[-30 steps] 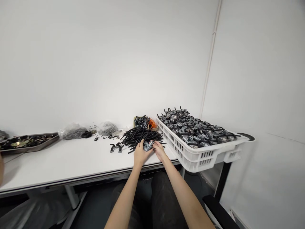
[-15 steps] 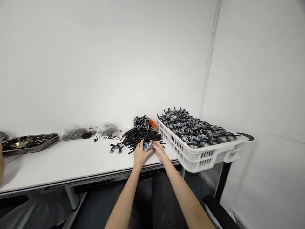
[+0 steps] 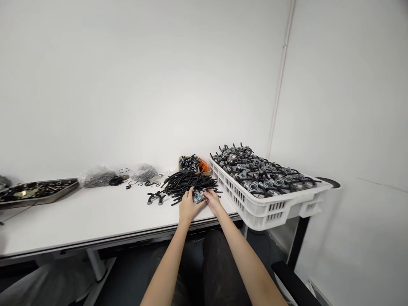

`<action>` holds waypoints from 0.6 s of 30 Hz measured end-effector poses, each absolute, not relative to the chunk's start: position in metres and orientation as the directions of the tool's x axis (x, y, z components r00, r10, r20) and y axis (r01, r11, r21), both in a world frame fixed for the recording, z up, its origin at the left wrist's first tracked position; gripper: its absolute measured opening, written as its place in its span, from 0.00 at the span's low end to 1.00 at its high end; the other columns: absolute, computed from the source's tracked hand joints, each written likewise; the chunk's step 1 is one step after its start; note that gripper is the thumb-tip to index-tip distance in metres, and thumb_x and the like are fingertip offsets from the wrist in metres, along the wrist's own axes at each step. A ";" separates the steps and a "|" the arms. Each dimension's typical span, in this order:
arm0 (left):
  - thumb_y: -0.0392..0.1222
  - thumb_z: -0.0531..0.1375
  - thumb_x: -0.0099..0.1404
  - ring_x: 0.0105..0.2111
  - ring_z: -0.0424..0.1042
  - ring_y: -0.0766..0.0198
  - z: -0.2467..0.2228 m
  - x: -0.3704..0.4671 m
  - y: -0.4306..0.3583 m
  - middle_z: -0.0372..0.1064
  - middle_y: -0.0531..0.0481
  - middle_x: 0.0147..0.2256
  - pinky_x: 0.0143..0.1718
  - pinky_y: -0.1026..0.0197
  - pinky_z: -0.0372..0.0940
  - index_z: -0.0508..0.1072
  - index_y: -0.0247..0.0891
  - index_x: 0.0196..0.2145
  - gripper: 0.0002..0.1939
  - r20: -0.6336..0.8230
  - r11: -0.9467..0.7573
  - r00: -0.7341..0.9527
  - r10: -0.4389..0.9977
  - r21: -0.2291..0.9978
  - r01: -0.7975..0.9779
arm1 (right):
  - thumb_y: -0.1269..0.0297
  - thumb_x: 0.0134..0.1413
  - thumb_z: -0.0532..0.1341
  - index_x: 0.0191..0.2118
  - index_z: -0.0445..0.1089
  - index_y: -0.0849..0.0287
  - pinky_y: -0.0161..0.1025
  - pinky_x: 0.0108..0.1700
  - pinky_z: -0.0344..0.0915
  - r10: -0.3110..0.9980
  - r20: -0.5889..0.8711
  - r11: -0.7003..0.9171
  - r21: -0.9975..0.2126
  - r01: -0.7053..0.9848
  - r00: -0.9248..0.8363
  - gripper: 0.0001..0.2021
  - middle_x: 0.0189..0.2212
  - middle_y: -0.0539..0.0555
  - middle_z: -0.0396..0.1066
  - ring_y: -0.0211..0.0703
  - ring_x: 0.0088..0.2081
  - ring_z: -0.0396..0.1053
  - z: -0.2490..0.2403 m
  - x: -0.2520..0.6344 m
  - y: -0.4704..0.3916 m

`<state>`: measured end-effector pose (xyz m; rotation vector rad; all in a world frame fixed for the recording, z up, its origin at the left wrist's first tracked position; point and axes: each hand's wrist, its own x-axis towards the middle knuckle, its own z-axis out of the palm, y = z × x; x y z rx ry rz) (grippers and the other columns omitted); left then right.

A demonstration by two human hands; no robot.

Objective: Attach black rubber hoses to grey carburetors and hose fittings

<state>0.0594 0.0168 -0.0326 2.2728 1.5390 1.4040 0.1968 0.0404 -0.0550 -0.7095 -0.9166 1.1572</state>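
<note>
From my view, both hands, left (image 3: 189, 206) and right (image 3: 213, 200), grip one grey metal fitting (image 3: 198, 196) between them, at the near edge of the black tube pile (image 3: 188, 180). To the right, a white plastic crate (image 3: 264, 212) is heaped with metal fittings bearing black tubes. Behind the pile, a small box (image 3: 205, 172) holds similar parts and something orange; on the left a metal tray (image 3: 52, 196) holds mixed small parts.

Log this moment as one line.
left hand: holding metal part | right hand: on same part | black tubes: piled beyond | white crate: loaded, at right
</note>
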 end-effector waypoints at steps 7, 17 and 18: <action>0.58 0.64 0.54 0.52 0.68 0.48 -0.034 0.060 0.018 0.68 0.38 0.50 0.49 0.53 0.65 0.59 0.37 0.61 0.41 0.646 -0.505 0.095 0.758 0.487 0.713 | 0.60 0.55 0.66 0.43 0.72 0.61 0.43 0.44 0.69 0.960 0.249 0.281 -0.825 -0.490 0.131 0.13 0.40 0.54 0.74 0.43 0.41 0.72 -0.050 0.196 0.036; 0.55 0.65 0.54 0.53 0.68 0.48 -0.028 0.060 0.013 0.67 0.39 0.52 0.49 0.53 0.64 0.60 0.38 0.61 0.40 0.619 -0.482 0.073 0.782 0.526 0.701 | 0.59 0.40 0.69 0.39 0.78 0.59 0.35 0.28 0.58 0.972 0.214 0.232 -0.811 -0.537 0.096 0.17 0.33 0.54 0.79 0.42 0.28 0.70 -0.043 0.200 0.029; 0.54 0.65 0.54 0.53 0.68 0.48 -0.027 0.060 0.012 0.67 0.39 0.52 0.49 0.53 0.64 0.60 0.38 0.60 0.39 0.617 -0.482 0.074 0.784 0.528 0.699 | 0.60 0.39 0.68 0.40 0.78 0.59 0.35 0.28 0.58 0.973 0.212 0.227 -0.813 -0.536 0.091 0.18 0.33 0.54 0.79 0.42 0.28 0.70 -0.042 0.200 0.029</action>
